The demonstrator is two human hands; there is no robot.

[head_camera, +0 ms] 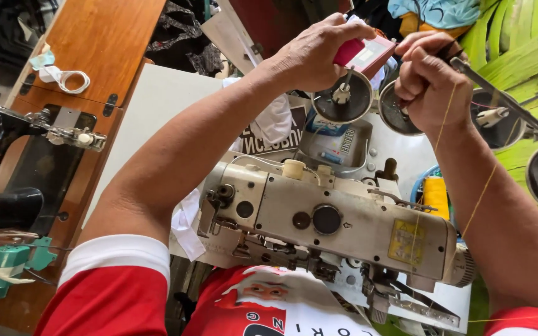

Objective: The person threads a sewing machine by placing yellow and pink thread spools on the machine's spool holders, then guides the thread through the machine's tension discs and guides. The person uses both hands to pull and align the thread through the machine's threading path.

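While both your hands reach above the grey sewing machine [337,227], left hand [316,53] pinches a red thread spool [363,55] over a round spool plate [344,99]; right hand [428,78] is closed, fingers pinching yellow thread [482,193] beside it.

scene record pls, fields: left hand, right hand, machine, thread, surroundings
left hand: left hand raised above the machine, pinching a small pink-red box
right hand: right hand closed beside it, fingers curled on a yellow thread
machine: cream industrial sewing machine below both hands
thread: runs from the right hand down across the forearm; yellow spool behind the machine
stand: round spool plates under the hands
surroundings: wooden table with a black sewing machine to the left
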